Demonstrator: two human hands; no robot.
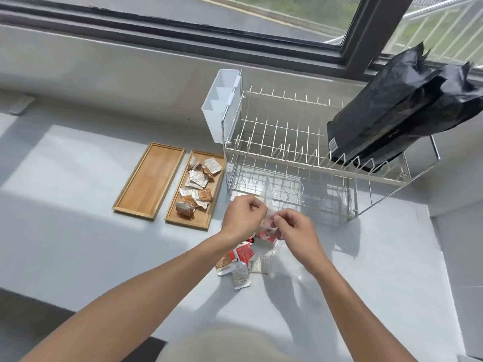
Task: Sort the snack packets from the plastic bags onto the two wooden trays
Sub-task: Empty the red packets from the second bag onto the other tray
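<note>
Here my left hand [244, 215] and right hand [295, 227] pinch the clear plastic bag [269, 205], whose red snack packets [241, 254] could scatter if it rips suddenly.

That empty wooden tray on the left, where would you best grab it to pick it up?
Grip the left wooden tray by its two long raised rims, coming from above at mid-length. It lies flat, long and narrow, so the low rims are the only edges to catch. Its right rim sits close beside the filled tray, leaving little room.
</note>
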